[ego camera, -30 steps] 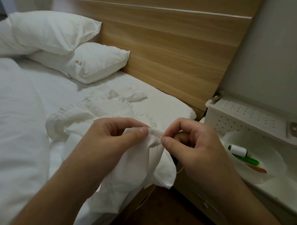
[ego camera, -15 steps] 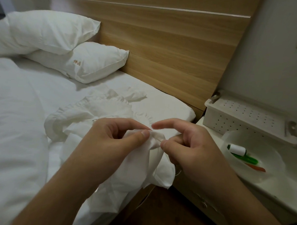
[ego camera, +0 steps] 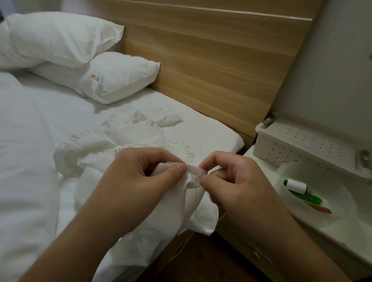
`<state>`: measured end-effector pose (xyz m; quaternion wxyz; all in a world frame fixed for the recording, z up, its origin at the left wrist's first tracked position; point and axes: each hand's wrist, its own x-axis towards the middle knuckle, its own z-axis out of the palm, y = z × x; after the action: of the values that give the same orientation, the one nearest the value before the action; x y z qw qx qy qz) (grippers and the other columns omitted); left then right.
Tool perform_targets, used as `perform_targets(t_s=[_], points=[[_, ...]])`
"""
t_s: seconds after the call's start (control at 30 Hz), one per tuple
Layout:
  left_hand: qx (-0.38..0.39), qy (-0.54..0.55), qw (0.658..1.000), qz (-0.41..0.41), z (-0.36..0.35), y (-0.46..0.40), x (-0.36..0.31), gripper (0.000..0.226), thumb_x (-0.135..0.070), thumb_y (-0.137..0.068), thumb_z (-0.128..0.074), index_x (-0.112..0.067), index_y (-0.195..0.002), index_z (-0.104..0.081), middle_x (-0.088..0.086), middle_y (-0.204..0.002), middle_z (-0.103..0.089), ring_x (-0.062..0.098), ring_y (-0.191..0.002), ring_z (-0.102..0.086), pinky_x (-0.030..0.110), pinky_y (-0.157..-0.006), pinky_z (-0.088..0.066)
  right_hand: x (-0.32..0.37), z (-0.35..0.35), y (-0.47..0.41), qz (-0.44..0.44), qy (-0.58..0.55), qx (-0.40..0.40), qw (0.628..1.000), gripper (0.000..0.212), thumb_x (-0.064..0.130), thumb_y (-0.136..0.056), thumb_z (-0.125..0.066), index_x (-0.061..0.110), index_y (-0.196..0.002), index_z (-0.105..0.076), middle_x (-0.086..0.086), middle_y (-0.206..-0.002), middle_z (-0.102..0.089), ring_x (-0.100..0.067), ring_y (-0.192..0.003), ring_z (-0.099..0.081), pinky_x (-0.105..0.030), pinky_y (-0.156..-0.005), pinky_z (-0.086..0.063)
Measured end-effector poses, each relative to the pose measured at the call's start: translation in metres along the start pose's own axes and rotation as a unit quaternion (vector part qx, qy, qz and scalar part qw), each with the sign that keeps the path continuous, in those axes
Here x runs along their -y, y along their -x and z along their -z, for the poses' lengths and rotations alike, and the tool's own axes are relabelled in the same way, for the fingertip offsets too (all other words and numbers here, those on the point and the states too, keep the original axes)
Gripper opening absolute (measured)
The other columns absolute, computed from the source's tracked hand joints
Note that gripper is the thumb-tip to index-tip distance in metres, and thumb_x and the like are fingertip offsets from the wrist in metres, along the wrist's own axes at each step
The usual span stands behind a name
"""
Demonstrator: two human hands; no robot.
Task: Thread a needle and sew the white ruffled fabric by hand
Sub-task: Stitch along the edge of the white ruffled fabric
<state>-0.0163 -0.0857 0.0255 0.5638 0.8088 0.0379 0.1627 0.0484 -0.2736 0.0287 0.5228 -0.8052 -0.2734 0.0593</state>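
Bedside: both hands, left hand (ego camera: 136,181) and right hand (ego camera: 232,185), pinch crumpled white fabric (ego camera: 125,142) (ruffle-edged).

The bed (ego camera: 202,128), covered in a white sheet, carried two white pillows (ego camera: 102,77) stacked against the wooden headboard, a white duvet (ego camera: 14,154) along its left side, and the white ruffled fabric (ego camera: 125,138) spread near its right edge. Beside it, the white nightstand (ego camera: 347,239) held a perforated white box (ego camera: 304,146) and a clear bowl (ego camera: 331,217).
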Motion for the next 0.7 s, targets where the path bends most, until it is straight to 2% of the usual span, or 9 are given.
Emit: perform_targets(t_s=[0.1,0.27,0.4,0.6,0.7], points=[[-0.004,-0.02,1.0,-0.01,-0.0003,0.0002,0.001,0.012,-0.026,-0.093,-0.077,-0.032,-0.086,-0.085,-0.014,-0.079,-0.079,0.007,-0.082,-0.076,0.023,-0.068,-0.056,-0.0005,-0.0009,-0.0003,-0.001,0.006,-0.006,1.0,0.012,0.014,-0.094,-0.064,0.02,-0.085,-0.069,-0.015,-0.058,-0.056,-0.026,-0.053,-0.05,-0.051,-0.054,-0.049],[-0.013,-0.054,0.998,-0.026,-0.0021,-0.0002,0.0004,0.011,-0.027,-0.092,-0.076,-0.031,-0.084,-0.083,-0.017,-0.077,-0.078,0.003,-0.081,-0.075,0.011,-0.064,-0.053,-0.0038,-0.0033,-0.0011,0.008,0.029,-0.021,0.999,0.012,0.016,-0.095,-0.066,0.019,-0.084,-0.068,-0.012,-0.057,-0.057,-0.029,-0.055,-0.054,-0.046,-0.055,-0.051],[-0.014,-0.066,0.997,-0.034,-0.0027,0.0001,0.0,0.012,-0.026,-0.092,-0.076,-0.032,-0.083,-0.082,-0.018,-0.078,-0.077,0.002,-0.083,-0.074,0.013,-0.066,-0.055,-0.0054,-0.0045,-0.0013,0.008,0.036,-0.026,0.999,0.013,0.016,-0.095,-0.067,0.019,-0.082,-0.068,-0.007,-0.054,-0.056,-0.015,-0.05,-0.05,-0.042,-0.055,-0.052],[-0.002,-0.059,0.998,-0.035,-0.0022,0.0005,-0.0005,0.014,-0.024,-0.093,-0.075,-0.032,-0.085,-0.083,-0.016,-0.078,-0.078,0.005,-0.081,-0.075,0.02,-0.066,-0.058,-0.0065,-0.0061,-0.0021,0.007,0.047,-0.031,0.998,0.014,0.017,-0.095,-0.068,0.02,-0.082,-0.067,-0.01,-0.057,-0.057,-0.027,-0.054,-0.054,-0.045,-0.056,-0.053],[-0.001,-0.054,0.998,-0.029,-0.0027,0.0004,-0.0001,0.015,-0.022,-0.094,-0.076,-0.031,-0.085,-0.083,-0.016,-0.077,-0.077,0.005,-0.08,-0.075,0.022,-0.067,-0.055,-0.0044,-0.0049,-0.0019,-0.002,0.032,-0.013,0.999,0.01,0.017,-0.096,-0.066,0.021,-0.087,-0.069,-0.016,-0.059,-0.057,-0.022,-0.052,-0.049,-0.045,-0.053,-0.051]])
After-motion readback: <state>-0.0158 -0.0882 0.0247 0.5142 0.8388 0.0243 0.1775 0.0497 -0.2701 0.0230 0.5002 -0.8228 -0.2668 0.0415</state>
